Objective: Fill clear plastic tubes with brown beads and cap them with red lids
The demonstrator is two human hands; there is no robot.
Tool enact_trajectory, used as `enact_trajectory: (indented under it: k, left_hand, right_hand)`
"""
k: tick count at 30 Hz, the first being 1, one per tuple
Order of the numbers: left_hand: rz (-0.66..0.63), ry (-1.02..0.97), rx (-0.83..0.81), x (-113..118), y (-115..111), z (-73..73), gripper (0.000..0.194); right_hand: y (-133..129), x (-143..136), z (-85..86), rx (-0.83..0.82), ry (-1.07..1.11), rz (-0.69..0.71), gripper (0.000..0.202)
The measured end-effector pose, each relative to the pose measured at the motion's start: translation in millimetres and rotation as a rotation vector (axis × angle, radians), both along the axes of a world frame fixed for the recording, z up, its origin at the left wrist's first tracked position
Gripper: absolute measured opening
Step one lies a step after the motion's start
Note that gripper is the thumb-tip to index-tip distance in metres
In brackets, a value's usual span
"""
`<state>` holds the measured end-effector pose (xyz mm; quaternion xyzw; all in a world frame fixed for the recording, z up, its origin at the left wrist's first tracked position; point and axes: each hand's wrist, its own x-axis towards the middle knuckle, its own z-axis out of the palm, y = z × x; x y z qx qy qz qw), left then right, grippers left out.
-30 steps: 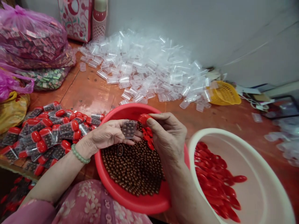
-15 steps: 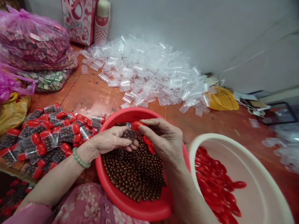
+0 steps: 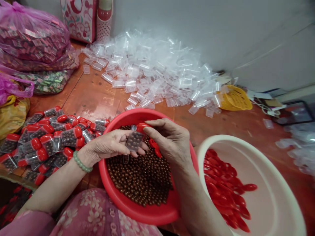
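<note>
Head view: over a red bowl (image 3: 147, 213) on the orange worktop (image 3: 98, 95) by a grey wall (image 3: 197, 26), left hand (image 3: 108, 146) pinches a box (image 3: 134, 140) and right hand (image 3: 169, 142) pinches its red cap (image 3: 141, 127).

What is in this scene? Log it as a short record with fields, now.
left hand: holds a small clear box filled with brown beads
right hand: presses a red cap onto the box, spare caps in the palm
under the hands: red bowl of brown beads
right side: white bowl of red caps
left side: capped boxes
behind: empty clear boxes
</note>
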<state>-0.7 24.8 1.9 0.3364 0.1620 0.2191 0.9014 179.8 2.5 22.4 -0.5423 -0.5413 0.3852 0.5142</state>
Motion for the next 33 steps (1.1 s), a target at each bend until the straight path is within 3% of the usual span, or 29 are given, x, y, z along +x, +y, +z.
enact_trajectory:
  k: [14,24,33]
  left_hand:
    - [-0.039,-0.100,-0.045,-2,4,-9.8,0.054]
    - [0.000,0.000,-0.036,1,2,-2.0,0.029]
    - [0.021,0.019,-0.098,2,1,-2.2,0.031]
  right_hand:
    - [-1,0,5.4,-0.004,-0.017,-0.003,0.012]
    - [0,1,4.4,-0.003,-0.020,0.021,0.010]
    - [2,13,1.7,0.046,-0.183,0.079,0.010]
